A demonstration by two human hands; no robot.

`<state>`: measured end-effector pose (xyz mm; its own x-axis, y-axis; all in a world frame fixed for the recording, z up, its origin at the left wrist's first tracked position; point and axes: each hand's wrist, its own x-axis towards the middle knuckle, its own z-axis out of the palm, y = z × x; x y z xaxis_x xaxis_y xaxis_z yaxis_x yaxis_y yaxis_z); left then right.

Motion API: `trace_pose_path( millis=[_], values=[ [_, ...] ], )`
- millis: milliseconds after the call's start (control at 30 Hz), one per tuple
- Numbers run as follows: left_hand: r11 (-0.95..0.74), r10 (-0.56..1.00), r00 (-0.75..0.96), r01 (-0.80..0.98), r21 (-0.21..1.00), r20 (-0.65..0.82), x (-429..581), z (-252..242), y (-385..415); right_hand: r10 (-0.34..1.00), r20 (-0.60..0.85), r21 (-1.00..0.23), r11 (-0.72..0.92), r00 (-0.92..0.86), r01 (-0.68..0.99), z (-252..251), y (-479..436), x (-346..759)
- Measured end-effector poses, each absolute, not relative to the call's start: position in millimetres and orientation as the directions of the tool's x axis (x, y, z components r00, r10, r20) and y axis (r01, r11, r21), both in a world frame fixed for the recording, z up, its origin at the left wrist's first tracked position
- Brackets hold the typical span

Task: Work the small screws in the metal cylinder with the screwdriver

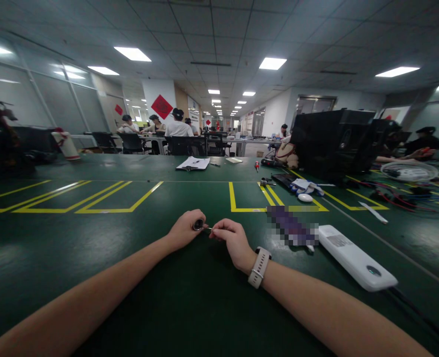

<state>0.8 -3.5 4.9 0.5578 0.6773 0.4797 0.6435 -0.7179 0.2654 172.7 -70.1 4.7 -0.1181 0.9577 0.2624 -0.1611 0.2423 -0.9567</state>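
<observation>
My left hand (pixel 183 230) is wrapped round a small dark cylinder (pixel 198 225) whose round, shiny-rimmed end faces me. Just to its right, my right hand (pixel 233 242) is closed in a pinch, wearing a wristwatch with a pale strap (pixel 258 268). A thin, light-coloured piece (pixel 208 228) bridges the short gap between the cylinder and my right fingertips; it is too small to name. Both hands are held low over the dark green tabletop (pixel 160 307), near its middle.
A white power bank (pixel 356 258) with a dark cable lies at right, beside a blurred-out purple patch (pixel 292 225). Farther back are a clipboard with paper (pixel 192 163), a red screwdriver (pixel 256 166), a white oval object (pixel 304 198) and a large black machine (pixel 331 141). Yellow tape marks the table.
</observation>
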Motion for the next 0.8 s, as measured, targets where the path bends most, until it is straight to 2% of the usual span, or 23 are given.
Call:
trace_pose_path(
  millis=[233, 533, 800],
  values=[
    [-0.704, 0.682, 0.551, 0.671, 0.23, 0.48, 1, 7, -4, 0.951, 0.301, -0.95, 0.293, -0.068, -0.111, 3, -70, 174],
    [-0.705, 0.668, 0.587, 0.697, 0.133, 0.457, 2, 8, -8, 0.947, 0.308, -0.951, 0.305, -0.096, -0.045, 9, -75, 171],
    [-0.728, 0.637, 0.637, 0.683, 0.065, 0.435, 3, 11, -11, 0.979, 0.167, -0.963, 0.137, -0.116, -0.232, 4, -63, 175]
  ],
)
